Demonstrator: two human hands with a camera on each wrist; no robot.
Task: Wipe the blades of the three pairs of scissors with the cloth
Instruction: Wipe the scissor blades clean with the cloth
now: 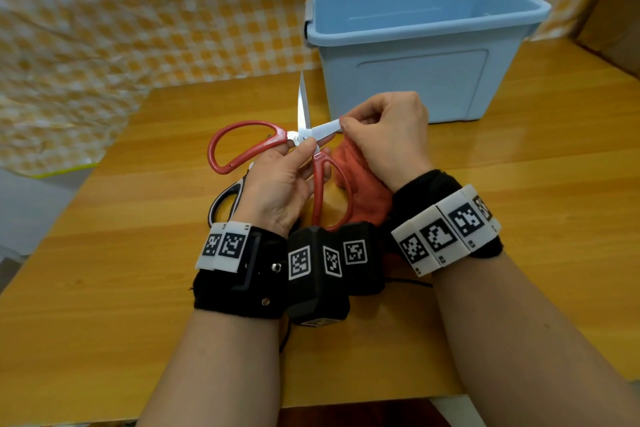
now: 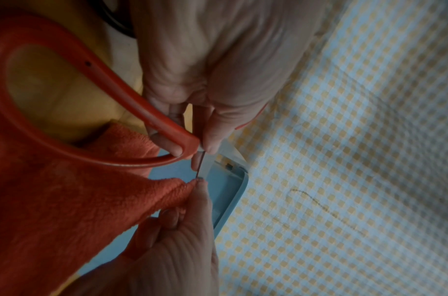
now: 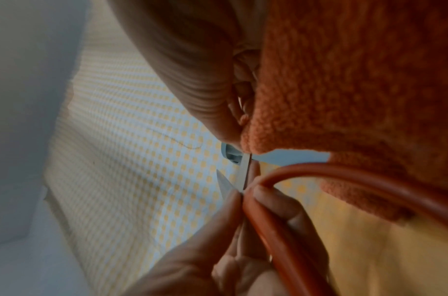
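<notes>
Red-handled scissors (image 1: 242,142) are held above the table with the blades spread wide, one blade pointing up and away. My left hand (image 1: 291,166) pinches them at the pivot, thumb on top. My right hand (image 1: 381,128) pinches an orange cloth (image 1: 363,180) round the end of the other blade (image 1: 325,130). In the left wrist view the cloth (image 2: 65,210) meets the thin blade edge (image 2: 201,166). In the right wrist view the cloth (image 3: 344,90) covers that blade's tip above the red handle (image 3: 344,180). Black-and-white-handled scissors (image 1: 225,201) lie on the table, mostly hidden by my left hand.
A light blue plastic bin (image 1: 415,45) stands open behind my hands on the wooden table (image 1: 519,184). A yellow-and-white checked cloth (image 1: 138,28) hangs at the back and left. A third pair of scissors does not show.
</notes>
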